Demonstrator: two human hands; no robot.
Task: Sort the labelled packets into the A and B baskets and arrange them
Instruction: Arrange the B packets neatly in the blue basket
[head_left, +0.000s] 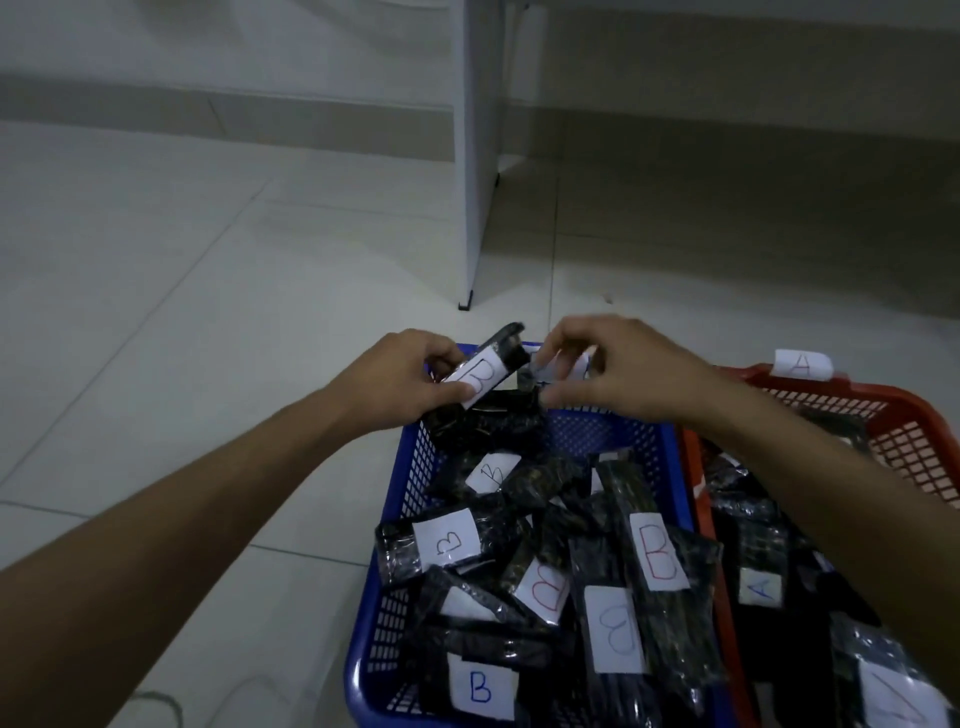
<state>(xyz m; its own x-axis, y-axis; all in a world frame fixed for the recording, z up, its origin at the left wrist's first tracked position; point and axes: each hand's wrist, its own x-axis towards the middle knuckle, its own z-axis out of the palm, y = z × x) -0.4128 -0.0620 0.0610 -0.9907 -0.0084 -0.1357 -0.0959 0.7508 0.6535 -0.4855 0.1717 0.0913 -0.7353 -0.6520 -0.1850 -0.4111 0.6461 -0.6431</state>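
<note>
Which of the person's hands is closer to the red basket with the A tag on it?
The right hand. It hovers over the far end of the blue basket, just beside the red basket. The left hand sits further away, at the blue basket's far left corner, holding a B packet.

Pale glossy floor tiles (218, 249) with thin grout lines, white furniture panel (475, 156) standing on a small black foot (466, 301), grey skirting (234, 111) along white wall (208, 36), dim cool light

Packets (658, 558) labelled "B"; red basket (914, 431) tagged "A".
</note>
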